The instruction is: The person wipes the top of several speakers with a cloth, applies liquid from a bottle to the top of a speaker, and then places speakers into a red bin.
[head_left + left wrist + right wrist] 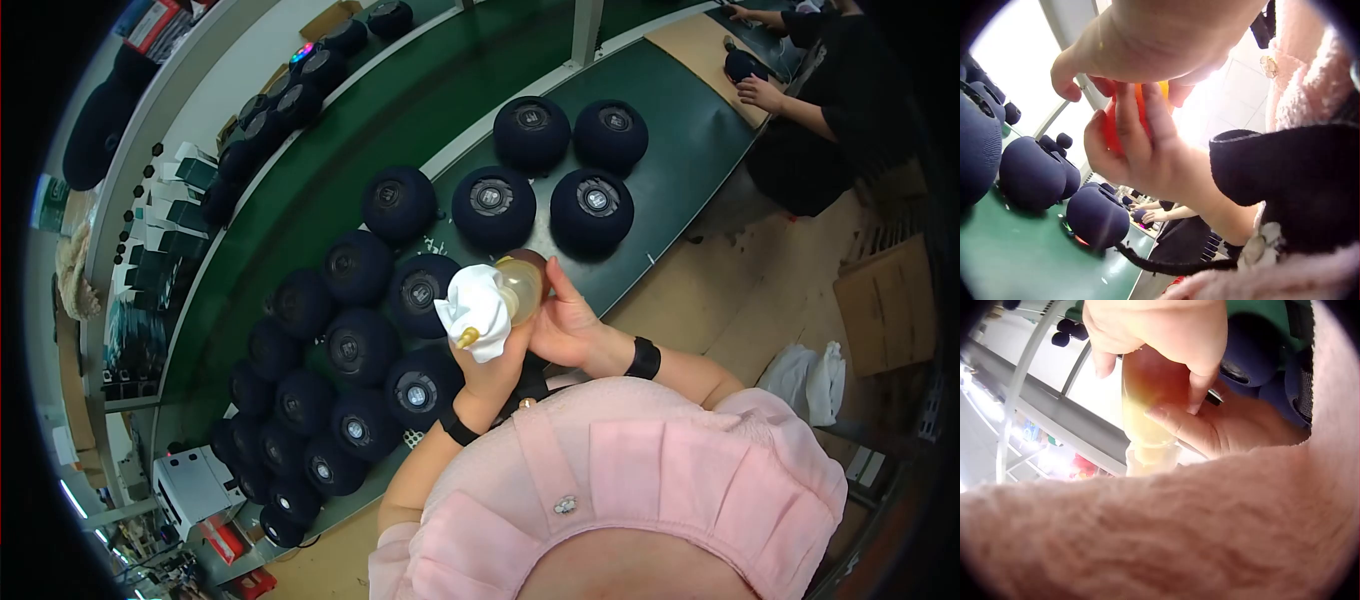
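Observation:
Both hands hold a translucent bottle (522,287) in front of the chest. It has a yellowish body, a reddish-brown end and a white cloth (475,300) wrapped about its neck. A gold-coloured tip (467,338) pokes out of the cloth. My left hand (495,368) grips the bottle from the near side, at the cloth. Around the reddish end curl the fingers of my right hand (1138,128), as the left wrist view shows; in the head view this right hand (568,325) has its thumb raised. Part of the bottle is hidden behind the fingers.
Many round dark blue fabric-covered units, like speakers (493,208), stand on the green table (690,130). More line a shelf (260,140) at left. Another person (830,100) works at the far right end. A white box (195,490) is at lower left, a cardboard box (885,305) at right.

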A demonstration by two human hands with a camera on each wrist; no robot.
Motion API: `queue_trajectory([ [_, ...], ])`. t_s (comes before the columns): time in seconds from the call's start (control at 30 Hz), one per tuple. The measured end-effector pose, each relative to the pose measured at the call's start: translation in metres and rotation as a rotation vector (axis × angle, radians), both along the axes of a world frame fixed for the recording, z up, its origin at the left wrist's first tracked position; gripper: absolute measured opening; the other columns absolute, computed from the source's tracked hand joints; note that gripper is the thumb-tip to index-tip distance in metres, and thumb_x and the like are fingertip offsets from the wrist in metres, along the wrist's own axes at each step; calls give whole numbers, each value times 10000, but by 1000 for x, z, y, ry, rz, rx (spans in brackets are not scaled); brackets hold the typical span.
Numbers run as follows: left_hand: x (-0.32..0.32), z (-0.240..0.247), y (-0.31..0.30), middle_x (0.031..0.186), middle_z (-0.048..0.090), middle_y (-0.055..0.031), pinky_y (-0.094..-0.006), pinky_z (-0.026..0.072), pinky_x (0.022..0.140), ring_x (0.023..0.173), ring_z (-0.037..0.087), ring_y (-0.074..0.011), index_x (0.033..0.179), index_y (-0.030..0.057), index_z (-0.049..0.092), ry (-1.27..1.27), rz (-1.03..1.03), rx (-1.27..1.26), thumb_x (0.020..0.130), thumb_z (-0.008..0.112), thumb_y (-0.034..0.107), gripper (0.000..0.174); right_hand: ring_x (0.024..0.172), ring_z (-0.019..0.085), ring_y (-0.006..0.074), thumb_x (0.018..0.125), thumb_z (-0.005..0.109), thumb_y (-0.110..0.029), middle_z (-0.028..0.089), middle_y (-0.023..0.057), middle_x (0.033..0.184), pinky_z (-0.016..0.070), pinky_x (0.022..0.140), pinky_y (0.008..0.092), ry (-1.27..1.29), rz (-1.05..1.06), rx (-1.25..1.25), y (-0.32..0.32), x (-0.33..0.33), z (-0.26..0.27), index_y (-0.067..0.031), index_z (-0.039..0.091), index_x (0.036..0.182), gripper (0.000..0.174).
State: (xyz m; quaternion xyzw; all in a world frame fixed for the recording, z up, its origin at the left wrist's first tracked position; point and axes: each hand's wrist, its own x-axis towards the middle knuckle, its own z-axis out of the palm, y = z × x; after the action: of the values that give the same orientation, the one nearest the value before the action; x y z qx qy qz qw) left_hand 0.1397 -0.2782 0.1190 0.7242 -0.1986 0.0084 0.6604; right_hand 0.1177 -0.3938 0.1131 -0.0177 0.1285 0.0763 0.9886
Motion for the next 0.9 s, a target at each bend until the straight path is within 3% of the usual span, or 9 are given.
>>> queue_trajectory([
  [0.1, 3, -7, -5, 1069, 529, -122, -339, 423, 857, 984, 533, -233, 1040, 5, 505, -59, 109, 125, 671, 767, 103, 464, 1153, 456, 228, 804, 632, -438, 526, 84, 1183, 334, 1020, 408, -55, 106, 79, -8, 14, -4, -87, 503, 1150, 509],
  [0.17, 8, -14, -3, 1073, 496, -128, -363, 399, 886, 998, 505, -262, 1030, 19, 480, -111, 145, 210, 650, 776, 117, 491, 1091, 509, 230, 823, 613, -431, 564, 88, 1123, 376, 988, 385, 89, 190, 132, -13, 24, -13, -71, 517, 1129, 481],
  [0.27, 17, -11, 0, 1098, 513, -154, -401, 391, 881, 998, 501, -320, 1066, 10, 476, -454, 235, 582, 562, 794, 113, 605, 1045, 542, 228, 839, 597, -422, 585, 91, 1087, 411, 954, 380, 88, 301, 135, -19, 41, -18, -52, 521, 1119, 469],
  [0.3, 13, -2, -3, 1128, 514, -172, -400, 389, 887, 1020, 492, -339, 1078, 11, 484, -409, 246, 350, 564, 785, 102, 603, 1040, 547, 227, 853, 585, -398, 588, 99, 1085, 419, 947, 380, 24, 384, 208, -28, 48, -18, -44, 524, 1115, 444],
  [0.37, 9, 4, 4, 1121, 487, -141, -335, 408, 874, 1021, 499, -277, 1124, -2, 469, -352, 213, 375, 626, 769, 82, 587, 1045, 544, 243, 846, 598, -376, 587, 109, 1082, 415, 952, 397, 11, 361, 128, -42, 63, -16, -41, 524, 1114, 436],
  [0.43, 9, 9, 21, 1139, 487, -159, -333, 406, 878, 1047, 493, -280, 1103, 3, 489, -280, 205, 522, 622, 743, 52, 546, 1028, 540, 350, 784, 655, -410, 536, 216, 1114, 437, 918, 460, 33, 246, 64, -65, 77, -13, 12, 480, 1154, 588],
  [0.57, 11, 0, 60, 1105, 528, -123, -345, 427, 844, 992, 533, -277, 1004, 32, 554, 73, 281, 668, 658, 718, 70, 385, 1109, 485, 340, 773, 670, -403, 532, 193, 1144, 360, 1000, 468, -41, 97, 32, -121, 89, 12, -14, 470, 1183, 600],
  [0.7, 14, 2, 71, 1077, 556, -134, -363, 453, 814, 988, 542, -296, 970, 20, 574, -14, 271, 771, 681, 705, 83, 324, 1195, 414, 354, 787, 663, -370, 449, 235, 1255, 317, 1033, 472, -59, -164, -203, -167, 93, 12, 14, 400, 1271, 671],
  [0.9, 21, 2, 98, 941, 608, -128, -332, 465, 774, 867, 595, -279, 934, -8, 606, 80, 359, 788, 724, 672, 101, 246, 1184, 420, 349, 784, 674, -302, 451, 226, 1246, 323, 1029, 472, -61, -76, -87, -172, 99, 11, -1, 385, 1287, 654],
])
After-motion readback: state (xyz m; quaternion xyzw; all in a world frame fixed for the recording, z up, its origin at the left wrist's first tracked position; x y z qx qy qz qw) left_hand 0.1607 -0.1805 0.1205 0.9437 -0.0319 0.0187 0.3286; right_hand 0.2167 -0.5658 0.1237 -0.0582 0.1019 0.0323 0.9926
